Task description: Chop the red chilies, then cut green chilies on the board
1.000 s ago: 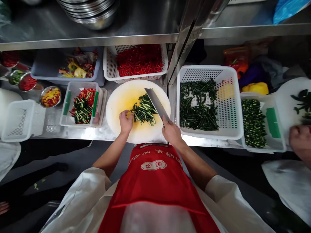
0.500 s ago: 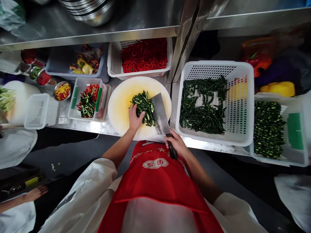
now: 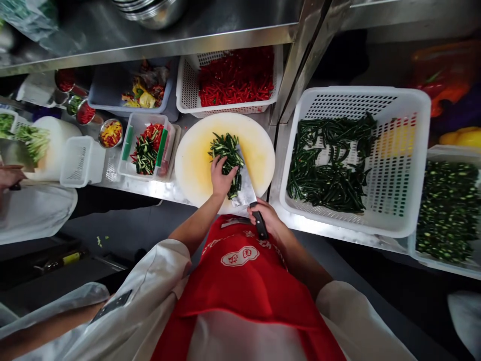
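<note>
A pile of cut green chillies (image 3: 227,150) lies on the round white cutting board (image 3: 190,165), whose middle is stained yellow. My left hand (image 3: 221,175) rests on the pile's near left side, thumb and fingers spread. With its fingers wrapped round the black handle, my right hand (image 3: 267,215) grips a cleaver (image 3: 246,183). The broad blade lies tilted flat against the pile's right side, its far end partly under the chillies. To the right, a white perforated basket (image 3: 394,190) holds whole dark green chillies (image 3: 330,185).
Left of the board stands a clear tub (image 3: 128,168) of cut red and green chillies. Behind it are a basket (image 3: 184,95) of red chillies and a blue-grey bin (image 3: 108,98). A steel shelf (image 3: 225,37) overhangs the back. At far left, a co-worker's hand (image 3: 11,176) holds a knife.
The blade has slid left against and partly under the chillies. My left hand has shifted over the pile toward it. The view has swung slightly, with the right basket appearing larger.
</note>
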Motion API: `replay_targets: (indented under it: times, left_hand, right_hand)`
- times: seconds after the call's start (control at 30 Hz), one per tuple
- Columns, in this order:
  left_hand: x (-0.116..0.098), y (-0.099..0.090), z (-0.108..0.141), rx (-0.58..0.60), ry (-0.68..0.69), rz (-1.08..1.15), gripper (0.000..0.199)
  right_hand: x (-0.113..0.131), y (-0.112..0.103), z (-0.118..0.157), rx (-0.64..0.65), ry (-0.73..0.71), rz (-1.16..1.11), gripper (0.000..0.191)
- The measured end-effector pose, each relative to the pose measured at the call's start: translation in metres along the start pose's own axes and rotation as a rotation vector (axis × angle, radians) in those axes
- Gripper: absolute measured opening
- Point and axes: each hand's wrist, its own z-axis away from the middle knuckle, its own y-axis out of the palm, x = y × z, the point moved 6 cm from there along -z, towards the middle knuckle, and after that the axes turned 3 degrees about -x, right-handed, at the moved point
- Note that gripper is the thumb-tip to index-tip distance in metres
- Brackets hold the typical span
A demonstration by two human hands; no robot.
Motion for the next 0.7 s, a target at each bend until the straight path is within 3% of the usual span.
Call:
replay_targets:
  times: [0.43, 0.7]
  left_hand:
    - [-0.084, 0.017, 0.006, 0.07, 0.097, 0.101, 0.046]
    - [-0.112, 0.021, -0.009, 0.102, 0.168, 0.163, 0.045]
  right_hand:
    - [0.02, -0.033, 0.056, -0.011, -0.121, -0.035, 0.02]
    - [0.034, -0.028, 0.07, -0.067, -0.199, -0.102, 0.016]
